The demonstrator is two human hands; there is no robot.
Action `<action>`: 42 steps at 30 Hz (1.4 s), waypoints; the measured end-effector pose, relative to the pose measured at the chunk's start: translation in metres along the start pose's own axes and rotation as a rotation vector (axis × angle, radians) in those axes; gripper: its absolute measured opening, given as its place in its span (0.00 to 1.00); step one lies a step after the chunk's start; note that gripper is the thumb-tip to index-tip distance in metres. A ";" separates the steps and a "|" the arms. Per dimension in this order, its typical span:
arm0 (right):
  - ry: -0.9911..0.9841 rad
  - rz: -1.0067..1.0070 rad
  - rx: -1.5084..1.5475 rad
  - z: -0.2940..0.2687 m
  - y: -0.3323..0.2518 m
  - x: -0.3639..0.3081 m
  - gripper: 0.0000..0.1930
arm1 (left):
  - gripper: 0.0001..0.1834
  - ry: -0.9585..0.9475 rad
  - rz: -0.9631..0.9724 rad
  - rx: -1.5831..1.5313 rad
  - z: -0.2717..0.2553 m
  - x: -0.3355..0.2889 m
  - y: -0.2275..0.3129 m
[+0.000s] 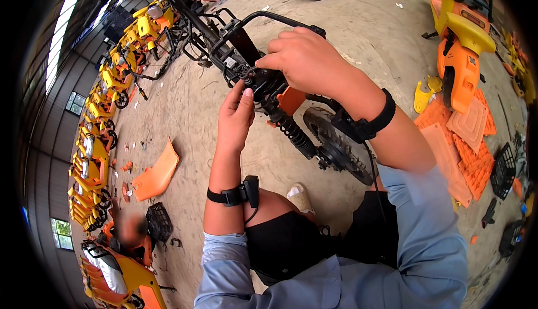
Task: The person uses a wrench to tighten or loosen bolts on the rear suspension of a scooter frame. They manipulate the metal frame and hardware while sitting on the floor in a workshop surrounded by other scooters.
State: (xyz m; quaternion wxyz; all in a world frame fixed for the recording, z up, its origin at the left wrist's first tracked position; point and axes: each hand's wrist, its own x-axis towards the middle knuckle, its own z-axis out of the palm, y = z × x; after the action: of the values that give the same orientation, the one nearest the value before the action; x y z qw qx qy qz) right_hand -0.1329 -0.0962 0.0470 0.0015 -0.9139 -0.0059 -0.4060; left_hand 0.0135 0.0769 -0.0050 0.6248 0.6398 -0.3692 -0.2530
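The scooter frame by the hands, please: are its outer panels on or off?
Mostly off: black tubing, shock absorber and wheel are exposed, though one orange piece shows among them.

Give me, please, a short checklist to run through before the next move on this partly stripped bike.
1. Left hand at the work: ok, its fingertips are at the dark parts by the frame.
2. Right hand at the same spot: ok, its fingers reach in from the other side.
3. Small part between the fingertips identified: cannot tell, too small and partly hidden.
4. Coil-spring shock absorber in place: ok, it runs down toward the wheel; whether its fastenings are tight, cannot tell.
5. Loose orange panel away from the bike: ok, it lies apart on the floor to the left.
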 end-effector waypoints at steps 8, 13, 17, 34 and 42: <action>-0.014 -0.007 0.061 -0.001 0.003 0.000 0.19 | 0.24 -0.013 -0.010 -0.009 -0.005 0.000 -0.001; -0.012 0.001 0.050 -0.003 0.005 0.000 0.19 | 0.23 -0.001 -0.005 0.020 0.000 0.000 0.002; -0.007 0.015 0.054 -0.002 0.005 -0.002 0.19 | 0.24 -0.008 0.004 0.019 0.002 -0.002 0.006; -0.007 -0.020 0.001 -0.004 0.005 -0.001 0.17 | 0.28 -0.003 -0.004 -0.009 -0.001 -0.001 0.001; -0.010 -0.039 0.014 -0.003 0.007 -0.001 0.17 | 0.27 -0.007 0.009 0.023 -0.004 0.000 -0.001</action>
State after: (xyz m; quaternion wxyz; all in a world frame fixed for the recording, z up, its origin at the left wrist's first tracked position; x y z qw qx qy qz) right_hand -0.1359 -0.1031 0.0485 -0.0002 -0.9156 -0.0266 -0.4012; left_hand 0.0166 0.0794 -0.0057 0.6173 0.6443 -0.3771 -0.2480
